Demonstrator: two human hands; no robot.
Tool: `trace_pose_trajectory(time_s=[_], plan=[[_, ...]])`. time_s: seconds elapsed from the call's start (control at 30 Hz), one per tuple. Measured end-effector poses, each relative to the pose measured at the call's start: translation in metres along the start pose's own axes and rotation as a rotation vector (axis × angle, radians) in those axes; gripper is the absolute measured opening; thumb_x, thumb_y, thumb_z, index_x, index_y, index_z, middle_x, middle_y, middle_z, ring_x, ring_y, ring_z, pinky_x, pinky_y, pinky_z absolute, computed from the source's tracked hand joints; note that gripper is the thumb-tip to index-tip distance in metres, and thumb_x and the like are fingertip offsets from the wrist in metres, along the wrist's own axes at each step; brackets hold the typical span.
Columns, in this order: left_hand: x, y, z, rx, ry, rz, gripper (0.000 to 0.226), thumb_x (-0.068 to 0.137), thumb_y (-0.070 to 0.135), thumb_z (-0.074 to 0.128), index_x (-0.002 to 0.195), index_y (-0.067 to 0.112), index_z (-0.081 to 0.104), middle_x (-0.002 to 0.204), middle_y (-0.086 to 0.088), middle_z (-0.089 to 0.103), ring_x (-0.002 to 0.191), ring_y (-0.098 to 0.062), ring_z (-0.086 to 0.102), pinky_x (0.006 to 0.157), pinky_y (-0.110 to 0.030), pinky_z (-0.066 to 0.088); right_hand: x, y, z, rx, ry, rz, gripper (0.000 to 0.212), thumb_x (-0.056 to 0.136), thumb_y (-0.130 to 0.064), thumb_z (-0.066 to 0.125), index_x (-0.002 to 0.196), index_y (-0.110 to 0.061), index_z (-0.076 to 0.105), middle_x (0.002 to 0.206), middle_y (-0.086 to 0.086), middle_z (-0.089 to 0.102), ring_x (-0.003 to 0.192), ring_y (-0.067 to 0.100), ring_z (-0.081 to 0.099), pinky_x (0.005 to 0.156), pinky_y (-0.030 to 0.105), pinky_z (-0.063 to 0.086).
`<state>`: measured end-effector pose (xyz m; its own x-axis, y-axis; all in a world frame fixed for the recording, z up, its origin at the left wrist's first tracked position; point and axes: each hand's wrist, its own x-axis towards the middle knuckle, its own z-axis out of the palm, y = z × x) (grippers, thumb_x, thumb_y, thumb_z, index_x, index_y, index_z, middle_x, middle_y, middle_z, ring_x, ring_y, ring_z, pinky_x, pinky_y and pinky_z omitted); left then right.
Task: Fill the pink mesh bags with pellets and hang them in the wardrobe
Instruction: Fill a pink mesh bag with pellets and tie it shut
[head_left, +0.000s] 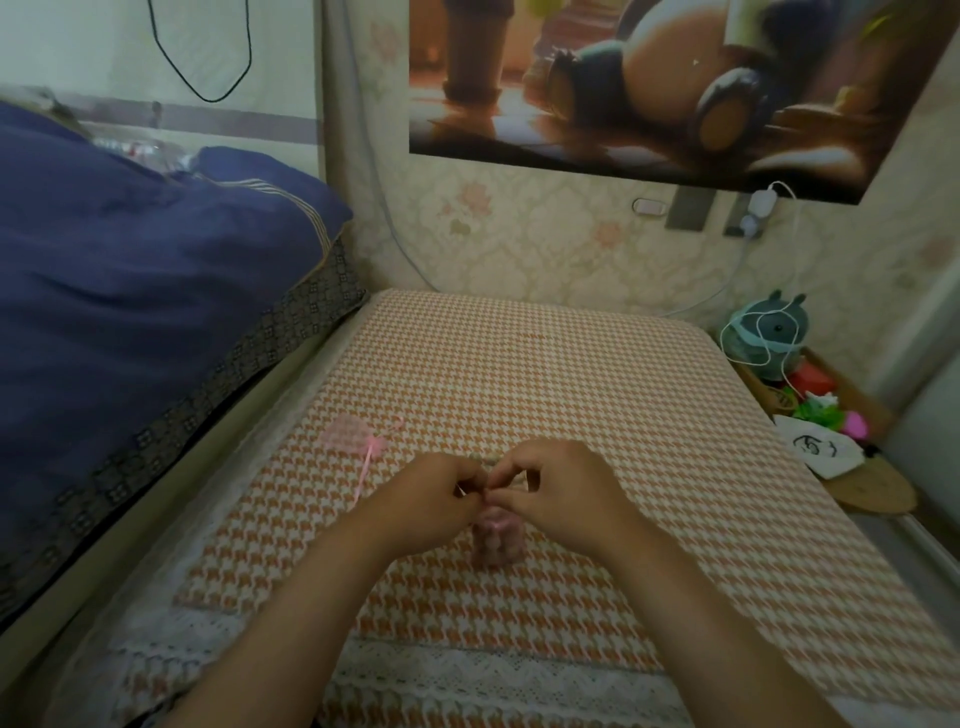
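Note:
A filled pink mesh bag (496, 543) stands on the orange houndstooth table cover (571, 374), bulging with pellets. My left hand (431, 499) and my right hand (563, 493) meet right above it, fingers pinched on the bag's neck and its thin pink drawstring. A second pink mesh bag (347, 434) lies flat to the left of my hands, its pink ribbon (368, 462) trailing toward me. The source of the pellets is hidden behind my hands.
A bed with a dark blue quilt (130, 270) borders the table on the left. At the right edge a wooden tray (852, 395) holds a plush toy (774, 332), a white cloth pouch (818, 449) and small colourful items. A wallpapered wall with a poster stands behind.

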<state>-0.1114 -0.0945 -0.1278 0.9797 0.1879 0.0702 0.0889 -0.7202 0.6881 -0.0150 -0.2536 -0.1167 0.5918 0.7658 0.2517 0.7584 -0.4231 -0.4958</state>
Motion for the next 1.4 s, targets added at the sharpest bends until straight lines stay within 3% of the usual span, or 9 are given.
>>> trace_pose_trajectory(time_s=[0.4,0.53,0.63,0.7,0.8,0.93,1.2,1.3,1.4], plan=[[0.002,-0.003,-0.001,-0.01,-0.008,0.02,0.022,0.087,0.014,0.06,0.093,0.025,0.078,0.064,0.017,0.064,0.056,0.007,0.055,0.054,-0.009,0.037,0.0,0.013,0.004,-0.026,-0.17,-0.011,0.021,0.081,-0.042,0.058,0.094,-0.04,0.074,0.103,-0.022,0.059,0.098,-0.002,0.055,0.087,0.032,0.052],[0.002,-0.007,0.0,-0.12,-0.037,-0.012,0.018,0.085,0.019,0.066,0.1,0.027,0.072,0.09,0.01,0.07,0.083,-0.004,0.065,0.074,-0.026,0.055,0.003,0.012,0.007,-0.109,-0.245,-0.024,0.021,0.083,-0.049,0.067,0.1,-0.04,0.075,0.099,-0.016,0.064,0.093,0.006,0.06,0.083,0.038,0.054],[-0.002,-0.009,0.002,-0.246,-0.157,-0.039,0.062,0.075,0.034,0.081,0.129,0.034,0.05,0.115,0.017,0.06,0.101,-0.001,0.062,0.076,-0.019,0.054,0.003,0.011,0.007,-0.091,-0.246,-0.012,0.02,0.083,-0.051,0.069,0.099,-0.042,0.076,0.098,-0.016,0.066,0.09,0.005,0.061,0.081,0.037,0.054],[-0.001,-0.011,0.006,-0.164,-0.191,-0.015,0.065,0.067,0.035,0.086,0.123,0.039,0.053,0.109,0.021,0.063,0.097,0.004,0.062,0.076,-0.019,0.054,0.003,0.009,0.006,-0.07,-0.239,-0.016,0.021,0.082,-0.054,0.069,0.1,-0.044,0.076,0.093,-0.017,0.065,0.086,0.002,0.06,0.078,0.035,0.054],[0.006,-0.012,0.015,0.003,-0.114,0.024,0.025,0.066,0.031,0.083,0.076,0.04,0.061,0.071,0.019,0.062,0.065,0.005,0.056,0.06,-0.021,0.045,0.002,0.008,0.006,-0.111,-0.244,-0.024,0.021,0.086,-0.053,0.066,0.102,-0.045,0.076,0.09,-0.015,0.064,0.085,0.004,0.058,0.077,0.034,0.052],[0.01,-0.013,0.019,0.037,-0.057,0.066,0.027,0.072,0.027,0.081,0.065,0.033,0.056,0.058,0.01,0.053,0.053,0.005,0.048,0.05,-0.015,0.031,0.003,0.012,0.009,-0.218,-0.278,0.014,0.023,0.093,-0.046,0.058,0.112,-0.046,0.072,0.102,-0.013,0.067,0.093,0.01,0.061,0.083,0.038,0.054],[0.007,-0.017,0.015,0.014,-0.03,0.041,0.012,0.079,0.038,0.078,0.079,0.037,0.066,0.064,0.012,0.059,0.058,0.002,0.052,0.054,-0.016,0.036,-0.004,0.027,-0.004,0.155,-0.169,0.221,0.045,0.078,-0.045,0.079,0.117,-0.048,0.057,0.097,-0.014,0.068,0.081,0.005,0.065,0.078,0.033,0.057],[0.005,-0.019,0.013,0.016,-0.052,0.034,0.011,0.081,0.037,0.077,0.091,0.037,0.071,0.073,0.018,0.063,0.066,0.006,0.057,0.059,-0.011,0.04,-0.004,0.027,-0.001,0.102,-0.214,0.204,0.027,0.082,-0.04,0.078,0.107,-0.031,0.075,0.088,-0.004,0.072,0.078,0.013,0.066,0.075,0.037,0.057],[0.002,-0.026,0.007,0.021,-0.061,-0.044,0.026,0.079,0.034,0.079,0.104,0.029,0.074,0.086,0.014,0.071,0.077,0.001,0.065,0.069,-0.017,0.052,-0.004,0.026,0.001,0.131,-0.19,0.226,0.016,0.087,-0.03,0.076,0.103,-0.027,0.08,0.088,-0.012,0.074,0.074,-0.002,0.064,0.07,0.02,0.05]])
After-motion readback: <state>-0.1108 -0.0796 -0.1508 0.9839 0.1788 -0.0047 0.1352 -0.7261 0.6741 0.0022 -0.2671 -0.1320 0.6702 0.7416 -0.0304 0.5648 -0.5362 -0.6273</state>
